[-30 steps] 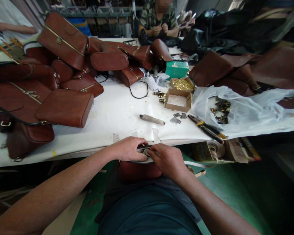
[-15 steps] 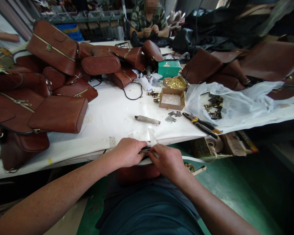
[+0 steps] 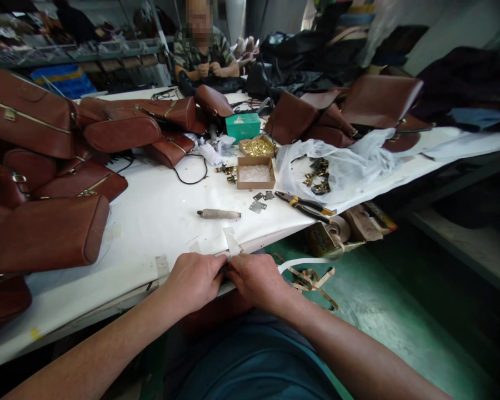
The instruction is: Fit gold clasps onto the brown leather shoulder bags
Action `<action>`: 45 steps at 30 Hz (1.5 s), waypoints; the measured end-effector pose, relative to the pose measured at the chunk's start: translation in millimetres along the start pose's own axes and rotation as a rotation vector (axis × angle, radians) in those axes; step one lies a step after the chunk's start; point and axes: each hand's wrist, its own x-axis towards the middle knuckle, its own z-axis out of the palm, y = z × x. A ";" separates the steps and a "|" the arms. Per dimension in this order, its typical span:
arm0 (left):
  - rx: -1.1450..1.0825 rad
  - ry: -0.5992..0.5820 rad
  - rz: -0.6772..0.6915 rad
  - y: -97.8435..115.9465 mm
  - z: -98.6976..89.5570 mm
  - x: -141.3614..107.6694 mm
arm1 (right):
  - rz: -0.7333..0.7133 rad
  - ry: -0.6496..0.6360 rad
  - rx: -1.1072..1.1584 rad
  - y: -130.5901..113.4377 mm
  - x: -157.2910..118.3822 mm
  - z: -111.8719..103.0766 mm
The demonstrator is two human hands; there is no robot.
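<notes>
At the table's front edge my left hand (image 3: 200,281) and my right hand (image 3: 256,279) meet, both closed with fingertips pressed close together. What they pinch is mostly covered by the fingers. Just beneath them, on my lap, lies a reddish-brown leather piece (image 3: 210,312), dim and partly hidden by my forearms. A strip of pale tape (image 3: 232,240) hangs over the edge right behind my fingers. Beyond it a tool with a wrapped handle (image 3: 220,214) lies on the white tabletop (image 3: 150,216). Small metal plates (image 3: 258,205) and pliers (image 3: 302,206) rest to its right.
Brown leather bags (image 3: 120,133) pile up at left, with more bags (image 3: 291,116) at back right. An open cardboard box (image 3: 256,173), gold-coloured fittings (image 3: 256,147), a green box (image 3: 242,128) and a plastic bag (image 3: 345,166) stand mid-table. A person (image 3: 206,55) sits opposite.
My view has turned to the right, so the table's things appear further left. My hands have drawn closer together, and their fingers now cover the dark and grey piece glimpsed between them before.
</notes>
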 end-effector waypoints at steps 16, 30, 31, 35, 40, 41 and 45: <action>-0.149 -0.106 -0.059 -22.5 6.5 2.7 | 0.278 0.248 0.921 107.1 -51.3 -29.8; -0.606 -0.228 0.141 -54.0 -4.3 -7.4 | 0.590 0.596 0.762 190.1 3.7 59.3; -0.608 -0.224 0.135 -52.5 -5.7 -7.4 | 0.588 0.582 0.755 191.4 3.3 59.5; -0.534 -0.168 0.025 -39.6 -6.2 -6.6 | 0.584 0.518 0.723 195.8 1.8 55.5; -0.255 -0.031 -0.152 -19.3 0.3 -4.8 | 0.604 0.637 0.610 192.6 -16.2 42.6; -0.211 -0.007 -0.144 -16.5 1.5 -4.5 | 0.610 0.710 0.582 188.2 -23.6 41.9; -0.184 0.054 -0.090 -11.0 5.5 -1.8 | 0.403 0.868 0.538 153.9 -47.6 53.7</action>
